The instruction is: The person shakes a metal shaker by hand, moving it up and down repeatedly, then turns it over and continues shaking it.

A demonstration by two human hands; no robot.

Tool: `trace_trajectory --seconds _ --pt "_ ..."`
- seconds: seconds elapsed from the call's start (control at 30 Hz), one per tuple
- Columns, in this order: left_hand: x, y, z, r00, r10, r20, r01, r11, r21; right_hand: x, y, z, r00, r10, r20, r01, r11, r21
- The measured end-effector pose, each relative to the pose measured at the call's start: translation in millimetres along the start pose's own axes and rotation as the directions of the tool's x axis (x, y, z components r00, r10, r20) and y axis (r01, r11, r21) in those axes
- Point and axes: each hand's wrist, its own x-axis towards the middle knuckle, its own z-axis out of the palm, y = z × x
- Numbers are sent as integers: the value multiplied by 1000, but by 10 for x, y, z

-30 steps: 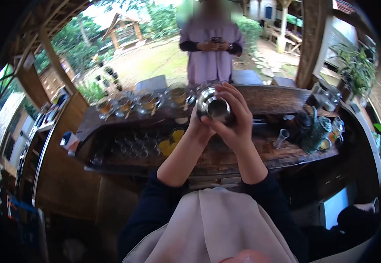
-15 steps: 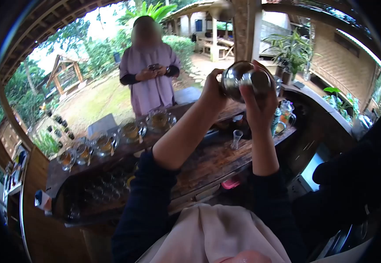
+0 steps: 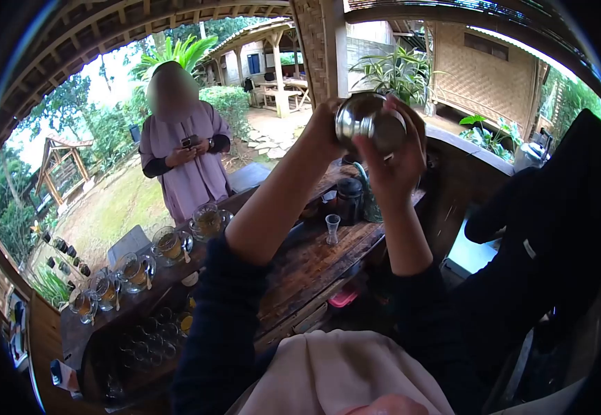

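Observation:
Raised in front of me is a shiny metal cocktail shaker (image 3: 360, 119), tilted so that one rounded end faces my head. My left hand (image 3: 324, 128) wraps its left side. On the right side, my right hand (image 3: 403, 160) is closed around it with the thumb pressed along the metal. Parts of the left fingers are hidden behind the shaker. Below the hands, a small hourglass-shaped clear glass (image 3: 332, 229) stands on the wooden counter (image 3: 300, 277). A dark lidded jar (image 3: 349, 200) stands just behind that glass.
Several glass cups of amber drink on saucers with spoons, such as this cup (image 3: 169, 245), line the raised ledge at left. Empty glasses (image 3: 151, 342) sit on a lower shelf. Across the counter a person (image 3: 186, 149) holds a phone. Someone in dark clothing (image 3: 556, 228) is close at right.
My view has turned to the right, so the surroundings shift left. Both hands still hold the shaker up. The dark-clothed person at right shows more fully.

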Motion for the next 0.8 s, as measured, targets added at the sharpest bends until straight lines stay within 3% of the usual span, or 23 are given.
trace_trajectory --seconds 0.03,0.07,0.1,0.13,0.17,0.2,0.27,0.3,0.33,0.37,0.4,0.43,0.47,0.5,0.53,0.57,0.6,0.67,0.7,0.73,0.77,0.8 --pt "21 302 183 948 -279 -154 249 950 -190 49 -73 -58 975 -221 -2 221 975 5" --pt "20 487 297 795 -555 -244 438 804 -402 77 -173 -141 904 -427 -4 427 904 10" --pt "-26 531 342 794 -556 -247 439 804 -401 2 -398 -354 883 -465 67 469 880 -71" --pt "-75 558 375 960 -261 -104 239 953 -187 -70 -542 -525 858 -494 143 512 847 -146" --pt "-85 571 384 993 39 109 -38 999 -13 -73 -476 -529 858 -493 142 510 848 -142" --pt "-66 581 376 994 40 105 -39 999 -10 -76 -382 -513 871 -462 167 482 868 -117" --pt "-2 604 335 995 -95 -8 92 975 -201 -53 -164 -429 891 -398 220 421 904 -70" --pt "147 422 86 935 -305 182 355 823 -444 -2 -63 -366 898 -364 248 387 921 -47" --pt "233 136 -170 874 -399 278 476 583 -659 170 88 -36 829 -552 -87 556 830 40" --pt "167 -20 -148 904 -406 130 377 620 -688 187 68 16 973 -231 28 230 973 21" --pt "152 -159 -116 916 -401 -16 277 661 -697 173 106 88 977 198 80 -212 948 236" --pt "196 -261 -174 821 -564 -90 332 600 -728 195 142 17 988 131 86 -145 972 183" --pt "150 -209 -154 820 -565 -93 332 602 -726 229 98 -77 993 71 97 -84 988 129" --pt "57 -57 -87 895 -426 131 358 510 -782 214 -51 -172 996 -31 84 12 976 219" --pt "3 108 -1 912 -240 333 406 412 -815 191 -152 -229 989 -132 62 107 947 304" --pt "13 267 91 899 -340 276 433 598 -674 149 -56 -113 990 -129 61 105 947 302" --pt "-29 516 404 945 -314 -88 216 806 -550 63 126 118 942 -335 -35 319 855 409" --pt "8 464 354 998 28 49 -7 921 -391 -90 480 617 703 -650 -289 682 502 533" --pt "93 355 195 998 33 47 -12 923 -385 -52 463 544 701 -650 -294 684 495 535" --pt "208 161 -61 976 -129 175 205 816 -540 2 407 342 673 -715 -189 731 605 315" --pt "245 -8 -241 910 -258 324 412 642 -647 118 252 -57 818 -575 20 576 818 -3" --pt "243 -108 -299 913 -254 318 405 643 -650 87 330 129 944 -321 -71 329 931 156"
